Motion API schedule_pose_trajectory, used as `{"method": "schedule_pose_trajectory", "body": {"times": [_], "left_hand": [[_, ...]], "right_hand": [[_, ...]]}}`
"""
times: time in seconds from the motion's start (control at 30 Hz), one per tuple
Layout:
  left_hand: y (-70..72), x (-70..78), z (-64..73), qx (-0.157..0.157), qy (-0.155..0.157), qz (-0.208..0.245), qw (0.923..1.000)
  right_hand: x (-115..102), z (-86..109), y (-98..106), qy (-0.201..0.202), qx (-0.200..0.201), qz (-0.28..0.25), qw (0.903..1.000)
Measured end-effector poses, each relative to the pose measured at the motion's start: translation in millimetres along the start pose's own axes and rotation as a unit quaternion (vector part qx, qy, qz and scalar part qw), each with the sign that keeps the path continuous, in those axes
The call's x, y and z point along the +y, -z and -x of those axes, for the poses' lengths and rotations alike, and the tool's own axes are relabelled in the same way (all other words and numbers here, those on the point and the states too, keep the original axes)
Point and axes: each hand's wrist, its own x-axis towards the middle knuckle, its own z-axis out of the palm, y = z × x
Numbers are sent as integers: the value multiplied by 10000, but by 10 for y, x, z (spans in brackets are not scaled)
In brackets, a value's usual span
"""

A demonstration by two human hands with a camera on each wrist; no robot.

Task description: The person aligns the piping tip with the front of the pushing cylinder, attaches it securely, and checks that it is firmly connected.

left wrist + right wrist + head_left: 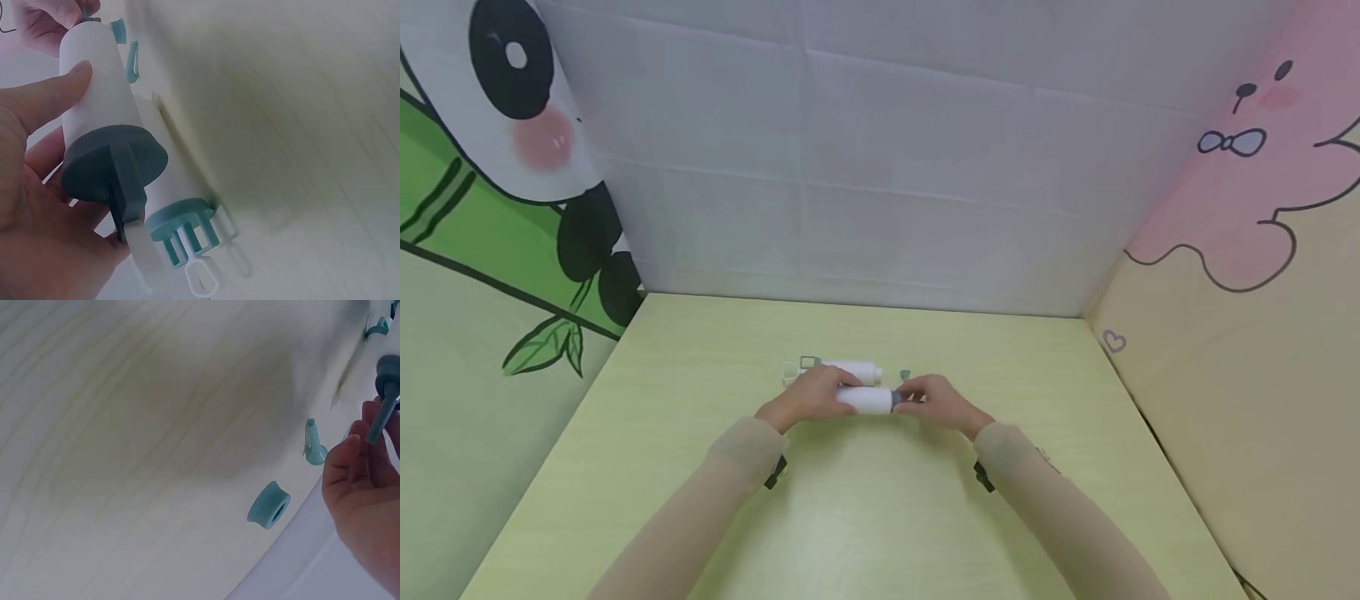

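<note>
White bottle (867, 401) = main item, held on its side above or on the table (865, 517), roughly centered b/w the hands; can't tell if its underside touches the tabletop. L hand (815, 392) grasps the bottle body near its base end, thumb on one side, fingers curled round the other, partly hidden behind it. R hand (938, 402) pinches the dark spout piece (389, 376) at the opposite end; exact fingertip contact hard to make out, and bottle + piece get cut off at the R wrist view's edge. Dark base (115, 162) w/ a bracket shows in the L wrist view; the pale bit on the bracket is blurry.

2nd white bottle (853, 371) lies on the table just beyond the held one — partly covered by L hand and 1st bottle in head view. It has a teal base (181, 215) w/ a white loop (203, 275).

Near R hand: teal ring piece (269, 505) and teal spout-like piece (314, 444), both on the tabletop, apart from each other. Farther out: pale back wall (880, 167), cartoon side panels, L one (542, 250) cut off by frame.
</note>
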Motion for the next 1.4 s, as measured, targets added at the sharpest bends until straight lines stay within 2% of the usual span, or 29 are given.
{"method": "schedule_pose_trajectory", "body": {"times": [0.2,0.3,0.4,0.63,0.8,1.13,1.4], "left_hand": [[-103,-93,36,10,-30,-64,10000],[-162,-137,52,24,-107,-81,9999],[-196,-153,62,-1,-38,-47,10000],[-188,-155,32,-66,-110,-76,9999],[-176,-127,33,-210,34,-40,9998],[-166,-103,38,-293,314,-71,9991],[-202,-130,21,-278,357,9,9990]], "right_hand": [[45,-42,-108,453,46,908,9948],[64,-28,-153,378,10,1060,9937],[71,-8,-182,172,-50,1202,9926],[57,7,-189,-146,-88,1136,9934],[43,22,-201,-300,-157,1097,9934],[69,-1,-222,-205,-165,1222,9922],[72,-4,-234,-235,-184,1086,9936]]}}
